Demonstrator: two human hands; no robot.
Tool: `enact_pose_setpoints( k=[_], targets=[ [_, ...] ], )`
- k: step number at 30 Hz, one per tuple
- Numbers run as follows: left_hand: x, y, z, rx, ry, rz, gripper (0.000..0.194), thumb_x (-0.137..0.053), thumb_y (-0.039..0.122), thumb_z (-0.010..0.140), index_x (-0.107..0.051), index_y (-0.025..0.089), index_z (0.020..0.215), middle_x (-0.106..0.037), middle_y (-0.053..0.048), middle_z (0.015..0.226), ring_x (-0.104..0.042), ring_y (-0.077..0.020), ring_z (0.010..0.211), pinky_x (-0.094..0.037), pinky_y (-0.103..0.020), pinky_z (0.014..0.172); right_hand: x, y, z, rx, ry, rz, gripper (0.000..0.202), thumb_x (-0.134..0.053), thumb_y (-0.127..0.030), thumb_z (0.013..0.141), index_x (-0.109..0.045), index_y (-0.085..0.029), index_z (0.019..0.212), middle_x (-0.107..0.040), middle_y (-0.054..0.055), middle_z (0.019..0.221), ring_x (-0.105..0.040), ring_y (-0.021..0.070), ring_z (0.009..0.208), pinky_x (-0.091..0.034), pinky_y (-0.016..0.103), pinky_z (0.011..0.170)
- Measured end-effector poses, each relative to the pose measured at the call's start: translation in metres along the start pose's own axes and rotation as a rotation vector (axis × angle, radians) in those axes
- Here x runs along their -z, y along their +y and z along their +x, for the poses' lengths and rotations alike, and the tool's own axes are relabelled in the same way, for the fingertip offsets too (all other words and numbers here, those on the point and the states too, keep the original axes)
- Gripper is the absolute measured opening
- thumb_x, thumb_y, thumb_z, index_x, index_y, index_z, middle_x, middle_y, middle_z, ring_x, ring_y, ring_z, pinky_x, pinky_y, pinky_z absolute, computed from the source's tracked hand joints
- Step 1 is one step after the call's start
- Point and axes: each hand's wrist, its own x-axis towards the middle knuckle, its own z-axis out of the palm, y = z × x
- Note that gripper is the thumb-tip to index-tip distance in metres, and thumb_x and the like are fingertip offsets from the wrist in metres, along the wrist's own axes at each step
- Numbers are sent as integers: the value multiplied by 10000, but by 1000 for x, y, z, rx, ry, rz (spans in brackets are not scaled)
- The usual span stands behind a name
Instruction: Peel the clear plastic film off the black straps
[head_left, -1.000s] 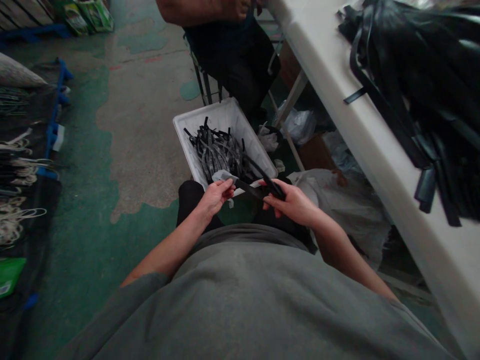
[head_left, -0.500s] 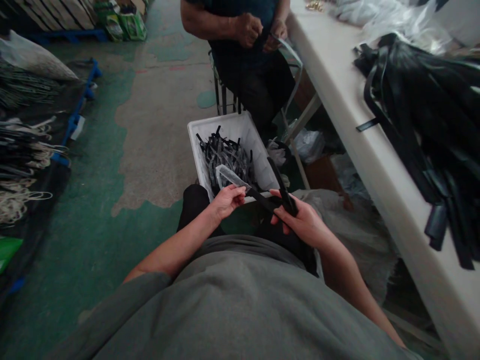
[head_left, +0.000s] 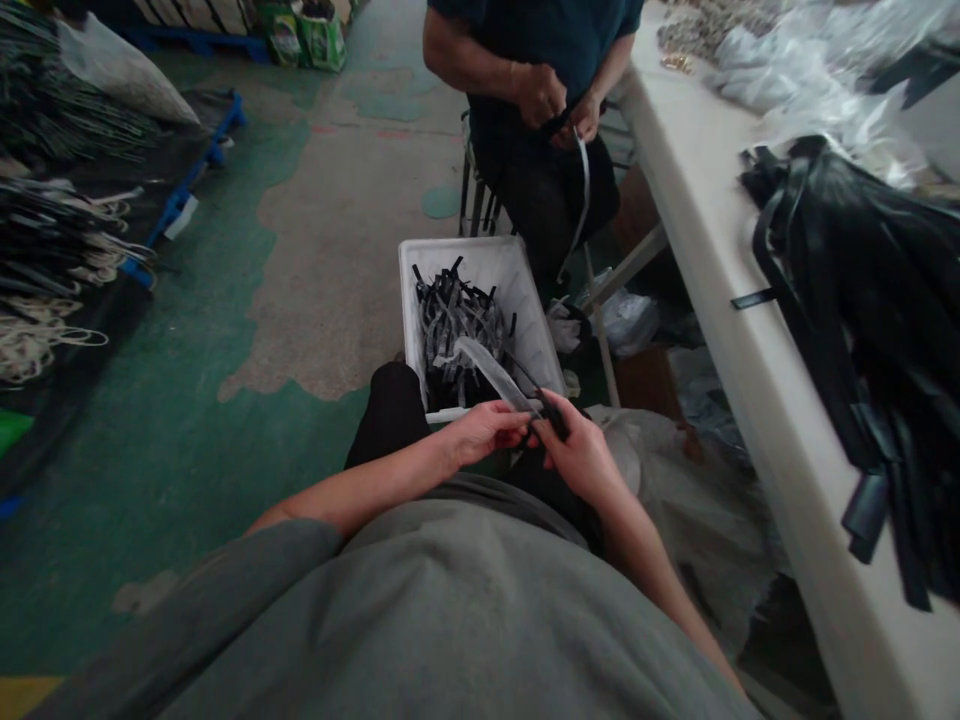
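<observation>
Above my lap, my left hand (head_left: 484, 432) pinches a clear plastic sleeve (head_left: 489, 370), whose loose end sticks out over the bin. Close against it, my right hand (head_left: 586, 452) is closed around a black strap (head_left: 553, 414). The sleeve and the strap meet between my fingertips; how much of the strap lies inside the sleeve is hidden. Just beyond my hands stands a white plastic bin (head_left: 532, 282), holding many black straps (head_left: 461, 310), several of which look wrapped in clear plastic.
Right of me runs a long white table (head_left: 679, 150) with a heap of black straps (head_left: 847, 300) and clear plastic bags (head_left: 814, 60). Opposite sits a co-worker (head_left: 551, 45), handling a strip. Bundled cords (head_left: 67, 240) lie on a blue pallet (head_left: 176, 210) at left.
My left hand has moved right along the strap to meet my right hand, bringing the plastic sleeve with it. The view has shifted slightly, and the co-worker's strip hangs lower.
</observation>
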Motion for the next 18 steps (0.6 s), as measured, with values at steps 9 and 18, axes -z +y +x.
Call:
enact_pose_setpoints(
  k=[9,18],
  targets=[
    [2,1,1,-10,62,16,210,-802,176,688,-605,114,727,-616,4,623,-572,-62,523,-461,-184,550,2,-2,0,-58,-8,49,560,-533,-395,869,-476,-179,1383,-663,-18,676,-533,107,427,-459,237,446],
    [6,6,4,-9,101,46,231,-807,195,682,-588,127,710,-609,18,602,-552,-54,494,-464,-185,544,0,-1,-4,-59,-39,28,562,-546,-378,869,-469,-193,1394,-657,-28,654,-565,112,445,-475,238,478]
  ],
)
